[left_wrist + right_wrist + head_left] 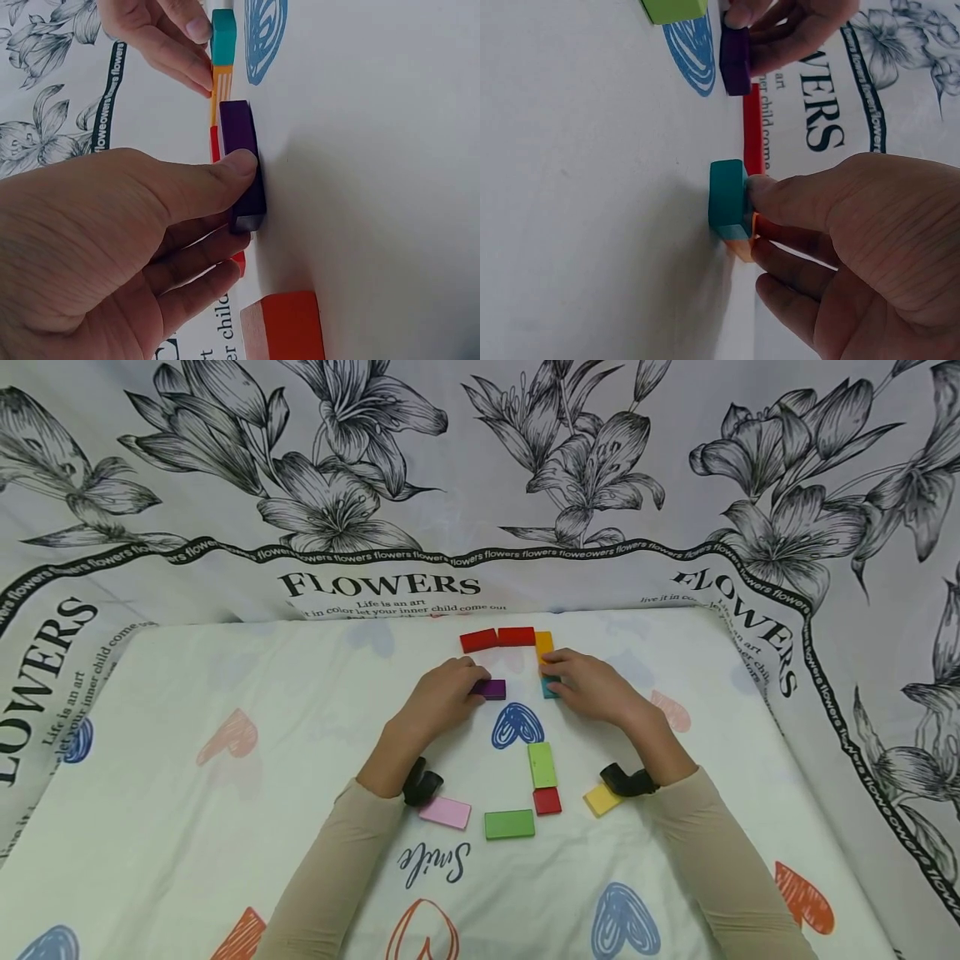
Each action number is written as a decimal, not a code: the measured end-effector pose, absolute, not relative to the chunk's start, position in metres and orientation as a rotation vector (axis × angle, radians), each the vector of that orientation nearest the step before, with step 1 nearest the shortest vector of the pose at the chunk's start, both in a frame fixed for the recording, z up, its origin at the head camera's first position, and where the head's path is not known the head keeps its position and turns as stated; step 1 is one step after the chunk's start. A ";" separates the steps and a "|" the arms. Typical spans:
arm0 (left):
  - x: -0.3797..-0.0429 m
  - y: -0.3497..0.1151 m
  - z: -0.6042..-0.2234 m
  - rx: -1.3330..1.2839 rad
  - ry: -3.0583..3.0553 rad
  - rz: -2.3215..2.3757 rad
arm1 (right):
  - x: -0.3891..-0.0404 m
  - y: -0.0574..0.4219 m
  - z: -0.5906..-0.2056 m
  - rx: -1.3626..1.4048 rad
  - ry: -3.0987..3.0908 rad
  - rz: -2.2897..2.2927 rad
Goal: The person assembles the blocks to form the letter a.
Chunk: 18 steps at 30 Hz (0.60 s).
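My left hand (pixel 447 693) pinches a purple block (pixel 238 169), its thumb on one face and fingers behind. It is held just left of the column at the far edge. My right hand (pixel 588 685) is at a teal block (pixel 729 196); its thumb touches the block and its fingers curl behind. The teal block adjoins a yellow-orange block (pixel 543 643), partly covered by my right fingers. Two red blocks, a left one (pixel 478 640) and a right one (pixel 516 636), run left from the yellow-orange block's far end.
Nearer me are a light green block (pixel 542 766) touching a small red block (pixel 547 801), a green block (pixel 510 824), a pink block (pixel 446 812) and a yellow block (pixel 602 800). An orange block (pixel 292 326) shows near my left hand. A heart-printed cloth (pixel 300 860) covers the table.
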<state>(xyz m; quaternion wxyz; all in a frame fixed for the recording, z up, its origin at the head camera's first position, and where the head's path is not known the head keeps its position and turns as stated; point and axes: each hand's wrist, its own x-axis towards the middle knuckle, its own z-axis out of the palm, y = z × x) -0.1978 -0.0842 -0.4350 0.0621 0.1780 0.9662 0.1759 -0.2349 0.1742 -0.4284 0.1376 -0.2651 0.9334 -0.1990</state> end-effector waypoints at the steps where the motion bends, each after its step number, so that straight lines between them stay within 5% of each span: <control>1: -0.198 -0.084 -0.435 0.539 2.921 0.531 | -0.235 0.174 -0.428 -0.767 2.700 -0.575; 18: -0.196 -0.083 -0.432 0.546 2.906 0.527 | -0.234 0.173 -0.427 -0.769 2.693 -0.582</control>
